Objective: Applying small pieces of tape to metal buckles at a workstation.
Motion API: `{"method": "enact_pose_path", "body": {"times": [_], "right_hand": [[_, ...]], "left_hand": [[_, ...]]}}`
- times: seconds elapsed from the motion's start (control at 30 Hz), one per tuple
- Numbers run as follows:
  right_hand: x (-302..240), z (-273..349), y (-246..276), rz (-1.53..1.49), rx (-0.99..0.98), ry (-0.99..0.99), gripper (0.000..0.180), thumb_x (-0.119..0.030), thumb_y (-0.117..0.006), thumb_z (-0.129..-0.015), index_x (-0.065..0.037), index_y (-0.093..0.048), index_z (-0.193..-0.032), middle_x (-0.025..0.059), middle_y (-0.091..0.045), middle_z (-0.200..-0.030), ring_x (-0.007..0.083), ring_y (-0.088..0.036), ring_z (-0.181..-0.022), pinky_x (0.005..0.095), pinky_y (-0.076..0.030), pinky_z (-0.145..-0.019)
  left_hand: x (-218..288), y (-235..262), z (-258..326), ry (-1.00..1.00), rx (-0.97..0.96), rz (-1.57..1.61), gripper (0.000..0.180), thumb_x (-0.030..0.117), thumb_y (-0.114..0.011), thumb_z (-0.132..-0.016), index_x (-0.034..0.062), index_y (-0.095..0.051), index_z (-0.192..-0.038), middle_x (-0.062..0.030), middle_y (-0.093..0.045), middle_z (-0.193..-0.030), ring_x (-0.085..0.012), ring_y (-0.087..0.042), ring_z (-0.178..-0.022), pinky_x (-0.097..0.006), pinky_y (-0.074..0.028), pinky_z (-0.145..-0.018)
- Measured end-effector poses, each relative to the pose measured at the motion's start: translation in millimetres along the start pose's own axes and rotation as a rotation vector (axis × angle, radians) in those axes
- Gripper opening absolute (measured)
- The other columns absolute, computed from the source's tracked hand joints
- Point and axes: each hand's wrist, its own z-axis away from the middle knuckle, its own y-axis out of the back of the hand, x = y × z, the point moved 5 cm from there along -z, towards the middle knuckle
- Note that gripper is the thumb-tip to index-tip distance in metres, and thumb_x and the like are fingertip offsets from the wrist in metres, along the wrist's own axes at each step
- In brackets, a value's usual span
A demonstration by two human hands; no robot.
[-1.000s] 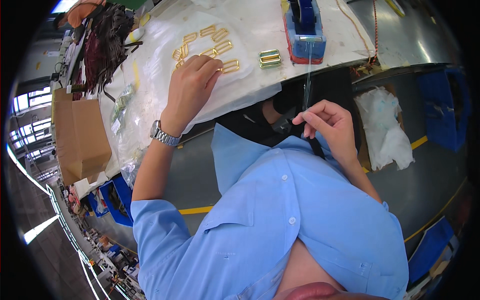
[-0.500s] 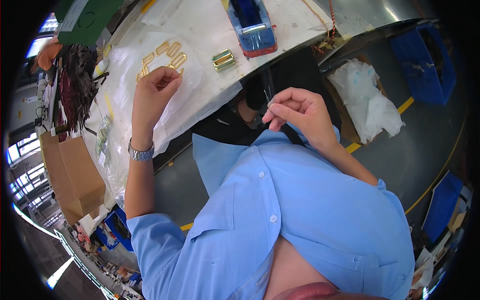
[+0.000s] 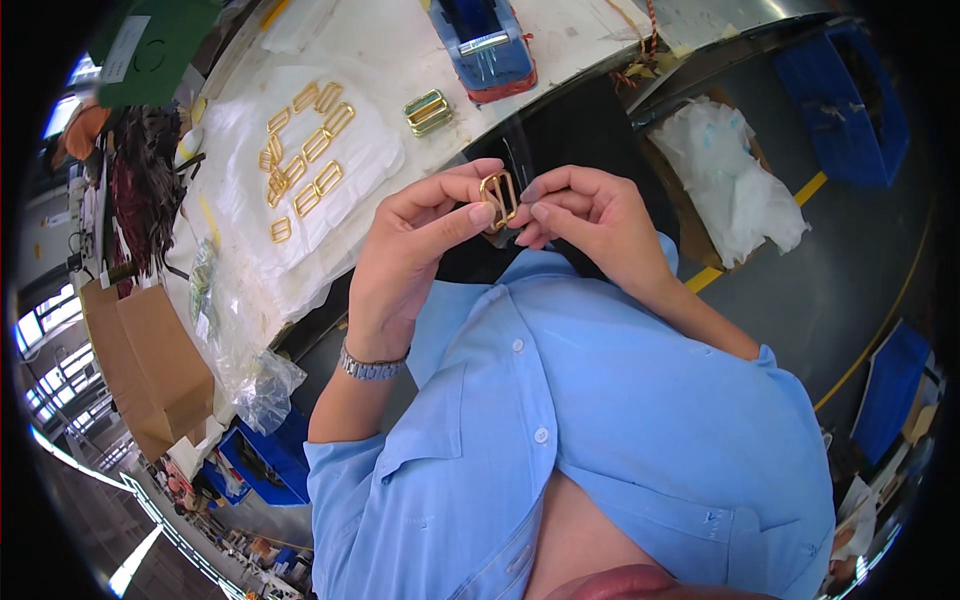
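And here we are over the lap, both hands in front of the shirt, and all eyes on the gold buckle (image 3: pixel 497 198)! The left hand (image 3: pixel 425 225) has it, thumb and fingers clamped on the frame from the left, the buckle sitting right at the fingertips. Its long axis runs roughly up and down the view, from the table side toward the body, with the slots between its bars open to the camera.

Now look right: the right hand (image 3: pixel 600 215) is drawn in close, its thumb and fingers bunched beside the buckle's right edge. That's the relation that counts, left fingers on one long side, right fingertips on the other, the buckle between. Are those right fingertips pinching the frame, a clear strip (image 3: pixel 517 145), or nothing? At this size I can't tell. The left is plainly the nearer hand, being the one in contact.

Up on the table (image 3: pixel 590 35), the blue tape dispenser (image 3: pixel 508 72) stands beyond the fingers, and a little stack of buckles (image 3: pixel 428 112) sits just beside it. Off to the left, more loose gold buckles (image 3: pixel 314 146) lie spread over a white sheet (image 3: pixel 365 150) (a loose scatter, tilted every which way), well apart from either hand.
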Motion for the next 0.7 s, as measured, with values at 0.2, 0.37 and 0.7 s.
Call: {"method": "enact_pose_path", "body": {"times": [0.2,0.37,0.7], "right_hand": [[-1,4,-4,0.046,0.047,0.024,0.021,-0.002,-0.063,-0.109,0.009,-0.069,-0.126,0.0155,-0.081,-0.109,0.0181,-0.079,-0.095,0.0295,-0.064,-0.084],[-1,6,-6,0.098,0.065,0.033,0.025,-0.003,-0.064,-0.109,0.009,-0.071,-0.129,0.0133,-0.081,-0.108,0.0168,-0.08,-0.095,0.0286,-0.064,-0.084],[-5,7,-9,0.099,0.045,0.018,0.028,-0.004,-0.063,-0.109,0.009,-0.07,-0.133,0.0141,-0.081,-0.112,0.0182,-0.08,-0.098,0.0292,-0.065,-0.086]], "left_hand": [[-25,-9,-5,0.044,0.079,0.122,0.009,0.01,-0.079,-0.101,0.0025,-0.08,-0.106,-0.0121,-0.076,-0.126,-0.0222,-0.054,-0.146,-0.037,-0.047,-0.11],[-31,-11,-5,0.04,0.097,0.09,0.016,0.011,-0.076,-0.103,0.0006,-0.078,-0.116,-0.0171,-0.07,-0.143,-0.0177,-0.071,-0.117,-0.037,-0.054,-0.108],[-31,-16,-9,0.082,0.119,0.091,0.017,0.014,-0.076,-0.106,0.0005,-0.078,-0.114,-0.0137,-0.076,-0.132,-0.0146,-0.072,-0.109,-0.033,-0.056,-0.101]]}}
